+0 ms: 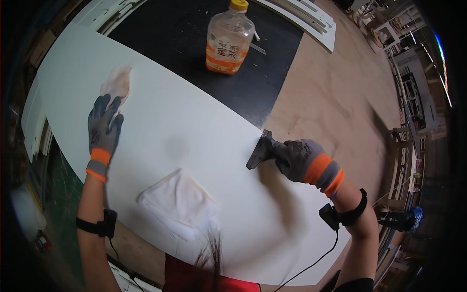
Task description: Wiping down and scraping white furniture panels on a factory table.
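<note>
A large white panel (141, 131) lies in front of me. My left hand (104, 121), in a grey glove with orange bands, rests on its left part with fingers stretched out. The fingertips reach the lower end of a thin, stained pale cloth (118, 85). At the panel's right edge, my gloved right hand (301, 158) is closed round a dark scraper (260, 150); its wide end is at the panel surface, though exact contact is hard to make out. A folded white cloth (180, 202) lies on the panel between my arms.
Beyond the panel, a dark board (180, 44) carries a clear bottle (229, 41) with a yellow cap and orange label, plus a small metal strip (258, 48). White frame pieces (311, 19) lie at the far side. A brown surface (331, 92) extends rightward; racks line the right.
</note>
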A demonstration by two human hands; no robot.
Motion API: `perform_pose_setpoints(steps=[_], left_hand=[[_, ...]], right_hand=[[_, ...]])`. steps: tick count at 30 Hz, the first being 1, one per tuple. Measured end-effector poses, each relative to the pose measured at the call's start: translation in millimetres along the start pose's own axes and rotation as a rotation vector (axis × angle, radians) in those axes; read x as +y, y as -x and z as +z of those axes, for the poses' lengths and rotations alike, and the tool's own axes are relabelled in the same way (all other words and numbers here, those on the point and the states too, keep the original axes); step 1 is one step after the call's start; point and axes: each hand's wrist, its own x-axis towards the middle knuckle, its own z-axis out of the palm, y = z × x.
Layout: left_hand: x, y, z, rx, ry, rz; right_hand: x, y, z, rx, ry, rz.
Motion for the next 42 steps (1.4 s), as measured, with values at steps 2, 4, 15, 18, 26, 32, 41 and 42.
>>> perform_pose_setpoints(steps=[2,4,15,18,26,32,41,42], left_hand=[[-13,8,-3,0.001,0.008,0.022],[-19,12,-12,0.012,0.035,0.066],[-15,29,-29,-0.063,0.057,0.147],[-15,36,-36,-0.062,0.03,0.18],[47,76,-50,-0.095,0.093,0.25],[64,83,-47,-0.076,0.167,0.261],[121,89,-49,-0.237,0.242,0.541],[145,85,-43,-0.218,0.23,0.602]], right_hand=[[-1,-2,-2,0.046,-0.002,-0.027],[-3,-6,-4,0.069,-0.018,-0.046],[-7,-27,-23,0.073,-0.058,-0.064],[-14,-41,-35,0.113,-0.07,-0.103],[-13,-56,-38,0.197,-0.049,-0.213],[-38,-104,-64,0.12,0.107,-0.241],[-93,-198,-104,0.268,0.026,-0.214],[-89,-200,-105,0.395,-0.016,-0.173]])
